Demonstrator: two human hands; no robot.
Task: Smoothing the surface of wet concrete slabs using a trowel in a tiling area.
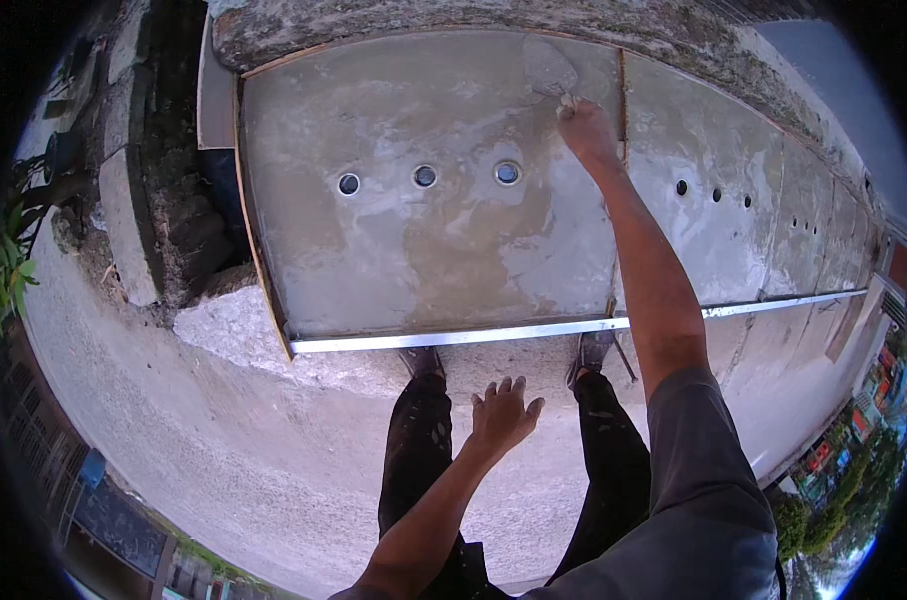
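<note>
Wet grey concrete fills a shallow rectangular form before me, its surface smeared with lighter and darker patches. Three round pipe openings sit in a row across it. With my arm stretched far forward, my right hand grips the handle of a trowel. The trowel's cement-coated blade lies on the slab near its far right corner. Closer to my body, my left hand hangs over the ground between my legs, fingers spread, holding nothing.
A straight metal bar runs along the slab's near edge, just beyond my shoes. Thin wooden strips border the left side. More slabs with holes continue to the right. Concrete blocks and a dark gap lie left; a rough kerb lies behind.
</note>
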